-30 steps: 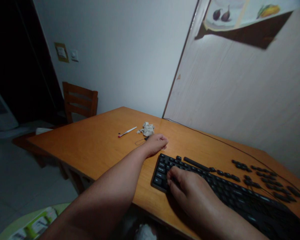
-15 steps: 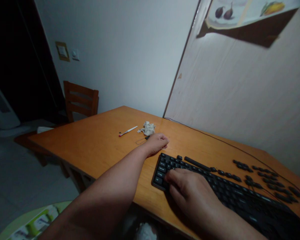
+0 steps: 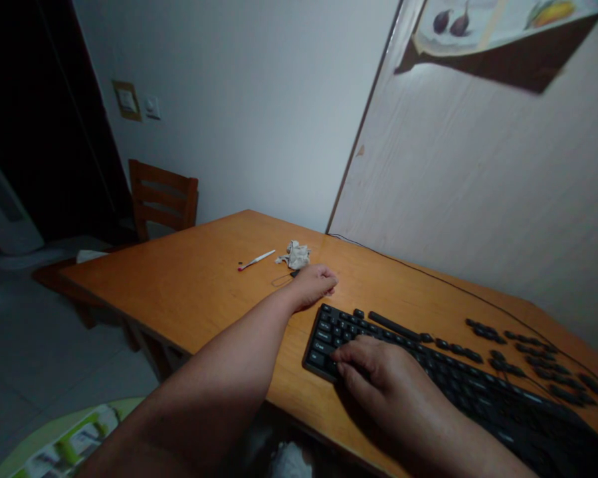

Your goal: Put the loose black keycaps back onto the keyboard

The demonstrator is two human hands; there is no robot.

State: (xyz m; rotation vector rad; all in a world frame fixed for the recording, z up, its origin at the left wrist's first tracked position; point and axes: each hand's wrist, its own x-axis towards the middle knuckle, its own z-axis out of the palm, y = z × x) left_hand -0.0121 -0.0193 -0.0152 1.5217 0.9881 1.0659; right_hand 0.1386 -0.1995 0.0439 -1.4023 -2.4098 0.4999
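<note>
A black keyboard lies along the near right of an orange wooden table. My right hand rests on its left end, fingers curled and drawn together on the keys; what the fingertips pinch is hidden. Beyond the keyboard's left end, my left hand lies on the table in a loose fist. A small dark tool with a thin wire loop sticks out from under it. Several loose black keycaps and one long bar key lie on the wood behind the keyboard.
A crumpled tissue and a white stick with a red tip lie just past my left hand. A thin cable runs along the wall side of the table. A wooden chair stands at the far end.
My right hand's fingers have drawn in and shifted slightly on the keyboard's left keys. My left hand has stayed where it was. The view has drifted a little.
</note>
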